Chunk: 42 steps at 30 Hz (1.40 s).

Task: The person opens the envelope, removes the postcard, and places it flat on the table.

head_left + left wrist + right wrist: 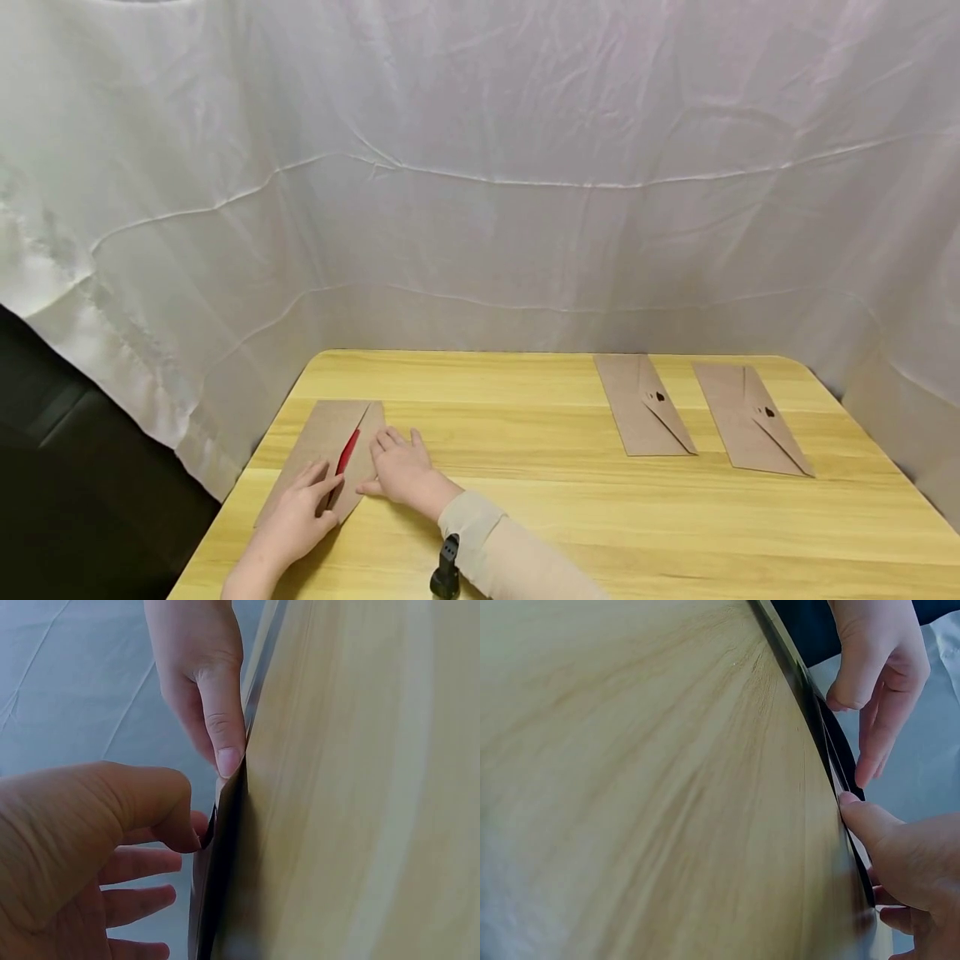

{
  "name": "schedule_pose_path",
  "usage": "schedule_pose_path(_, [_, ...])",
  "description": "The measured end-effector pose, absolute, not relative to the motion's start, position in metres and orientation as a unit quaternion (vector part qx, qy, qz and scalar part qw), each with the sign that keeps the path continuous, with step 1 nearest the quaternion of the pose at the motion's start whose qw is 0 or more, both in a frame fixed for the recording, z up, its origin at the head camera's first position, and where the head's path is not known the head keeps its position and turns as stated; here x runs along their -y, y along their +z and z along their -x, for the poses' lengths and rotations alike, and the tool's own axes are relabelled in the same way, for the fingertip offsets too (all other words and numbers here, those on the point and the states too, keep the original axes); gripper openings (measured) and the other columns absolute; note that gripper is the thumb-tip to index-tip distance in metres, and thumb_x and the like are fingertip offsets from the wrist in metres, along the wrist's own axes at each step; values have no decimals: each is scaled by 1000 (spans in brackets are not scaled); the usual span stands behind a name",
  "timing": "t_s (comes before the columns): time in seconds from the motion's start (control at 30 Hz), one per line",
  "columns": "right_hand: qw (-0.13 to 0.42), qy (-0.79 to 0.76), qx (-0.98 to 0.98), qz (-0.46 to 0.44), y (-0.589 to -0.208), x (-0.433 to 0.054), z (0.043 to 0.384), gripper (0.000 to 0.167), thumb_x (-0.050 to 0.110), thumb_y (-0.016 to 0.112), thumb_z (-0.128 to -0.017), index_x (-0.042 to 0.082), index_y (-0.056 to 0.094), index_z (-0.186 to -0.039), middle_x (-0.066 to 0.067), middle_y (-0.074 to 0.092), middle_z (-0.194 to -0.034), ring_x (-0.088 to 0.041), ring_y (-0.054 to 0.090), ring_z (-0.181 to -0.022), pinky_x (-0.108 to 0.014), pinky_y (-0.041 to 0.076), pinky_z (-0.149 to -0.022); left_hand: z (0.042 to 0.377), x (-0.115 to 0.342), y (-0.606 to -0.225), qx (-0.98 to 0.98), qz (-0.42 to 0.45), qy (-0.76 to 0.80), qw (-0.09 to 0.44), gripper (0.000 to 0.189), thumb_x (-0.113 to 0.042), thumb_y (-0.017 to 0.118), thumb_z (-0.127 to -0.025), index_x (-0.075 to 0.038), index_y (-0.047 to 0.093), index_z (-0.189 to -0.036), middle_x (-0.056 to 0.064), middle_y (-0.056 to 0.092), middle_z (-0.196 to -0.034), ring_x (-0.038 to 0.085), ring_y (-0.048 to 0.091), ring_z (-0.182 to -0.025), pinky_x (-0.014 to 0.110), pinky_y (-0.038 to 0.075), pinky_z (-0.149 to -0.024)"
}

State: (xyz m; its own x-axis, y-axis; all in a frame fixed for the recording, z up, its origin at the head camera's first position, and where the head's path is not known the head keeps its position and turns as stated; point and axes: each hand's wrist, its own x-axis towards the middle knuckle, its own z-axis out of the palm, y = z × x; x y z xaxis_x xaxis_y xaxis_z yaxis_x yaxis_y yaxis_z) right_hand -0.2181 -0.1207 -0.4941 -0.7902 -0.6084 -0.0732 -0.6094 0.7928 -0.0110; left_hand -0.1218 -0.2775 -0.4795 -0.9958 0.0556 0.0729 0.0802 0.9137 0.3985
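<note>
A brown paper envelope [327, 429] lies at the left of the table, a slim red piece [347, 451] showing through its slit-like opening. Over its near part is my left hand [296, 510], index fingertip right at the opening below the red piece, thumb beside it and the other fingers fairly straight. At the envelope's right edge, my right hand [405, 473] grips the paper with thumb and fingers. The right wrist view has the right thumb [866, 821] on the near side of the raised brown edge and the fingers behind it. Whatever lies deeper inside the envelope is hidden.
Two more brown envelopes [626, 412] lie side by side at the back right, each with a small dark mark. The light wood table [525, 533] has rounded far corners. A pale curtain [480, 250] hangs behind it, and a black surface [75, 483] stands at the left.
</note>
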Motion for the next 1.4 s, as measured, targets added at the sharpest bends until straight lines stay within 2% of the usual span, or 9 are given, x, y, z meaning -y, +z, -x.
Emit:
schedule_pose_path(0.57, [40, -6, -948, 316, -498, 120, 219, 81, 74, 48, -85, 25, 38, -150, 9, 33, -158, -9, 28, -148, -43, 27, -120, 122, 279, -477, 986, 4, -155, 54, 40, -20, 76, -80, -8, 70, -117, 29, 49, -142, 50, 43, -132, 65, 40, -101])
schedule_pose_path(0.87, [36, -5, -947, 320, -500, 120, 220, 82, 74, 47, -85, 25, 38, -150, 9, 33, -158, -9, 28, -147, -43, 28, -119, 122, 280, -478, 984, -11, -166, 61, 33, -19, 79, -79, -13, 67, -110, 28, 46, -145, 51, 46, -129, 65, 45, -94])
schedule_pose_path(1.03, [37, -5, -947, 320, -501, 121, 221, 82, 75, 47, -85, 26, 38, -150, 9, 34, -158, -9, 28, -148, -44, 28, -119, 121, 281, -478, 983, -8, -170, 68, 34, -17, 78, -79, -13, 64, -110, 27, 44, -146, 51, 49, -126, 64, 47, -91])
schedule_pose_path(1.17, [33, -5, -946, 321, -500, 121, 221, 82, 75, 47, -85, 25, 39, -150, 9, 34, -157, -9, 29, -147, -44, 29, -119, 121, 283, -479, 981, -2, -180, 77, 33, -14, 73, -82, -11, 64, -113, 27, 45, -146, 51, 50, -124, 65, 46, -91])
schedule_pose_path(1.4, [33, -6, -945, 326, -499, 119, 220, 82, 74, 47, -85, 24, 39, -150, 8, 34, -158, -10, 29, -147, -45, 29, -119, 121, 285, -482, 977, -2, -205, 66, 54, -13, 65, -88, -9, 52, -140, 25, 43, -148, 50, 49, -127, 65, 43, -97])
